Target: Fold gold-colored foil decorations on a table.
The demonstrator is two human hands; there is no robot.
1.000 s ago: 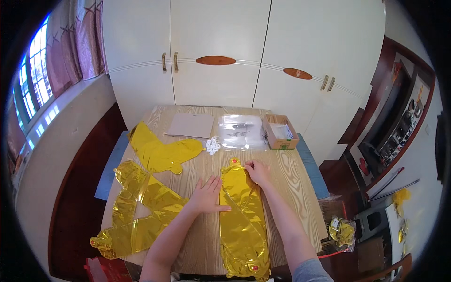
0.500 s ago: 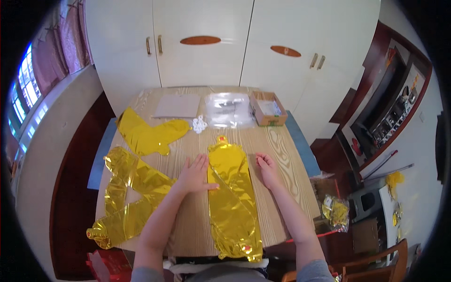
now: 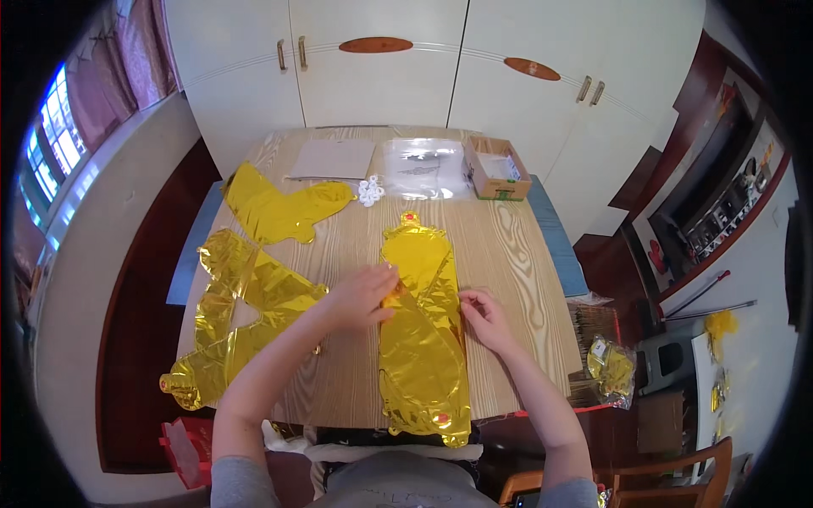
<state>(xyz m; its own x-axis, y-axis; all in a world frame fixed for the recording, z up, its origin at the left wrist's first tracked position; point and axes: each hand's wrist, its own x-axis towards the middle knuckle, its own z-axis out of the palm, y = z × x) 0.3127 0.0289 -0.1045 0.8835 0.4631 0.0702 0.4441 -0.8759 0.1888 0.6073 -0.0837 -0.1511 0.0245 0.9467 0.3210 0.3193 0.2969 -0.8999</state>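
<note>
A long strip of shiny gold foil, which looks like a folded foil balloon [image 3: 422,339], lies lengthwise in front of me on the wooden table. It has a small red-marked tab at its far end and another red mark near its near end. My left hand [image 3: 366,296] is open, its fingers stretched over the left edge of the foil. Beside the right edge is my right hand [image 3: 486,320], fingers loosely bent and thumb apart, with nothing visible in it. More crumpled gold foil [image 3: 271,317] lies left of my left arm, and a smoother gold foil piece [image 3: 279,203] lies beyond it.
At the table's far side are a grey flat board [image 3: 334,159], a cluster of white rings [image 3: 370,191], clear plastic bags [image 3: 425,168] and an open cardboard box [image 3: 500,173]. White cabinets [image 3: 381,93] stand behind. A wooden chair [image 3: 669,478] is at the lower right.
My left hand has moved up and further onto the foil. My right hand has come in beside the foil's right edge, its fingers less curled. The whole view has shifted.
</note>
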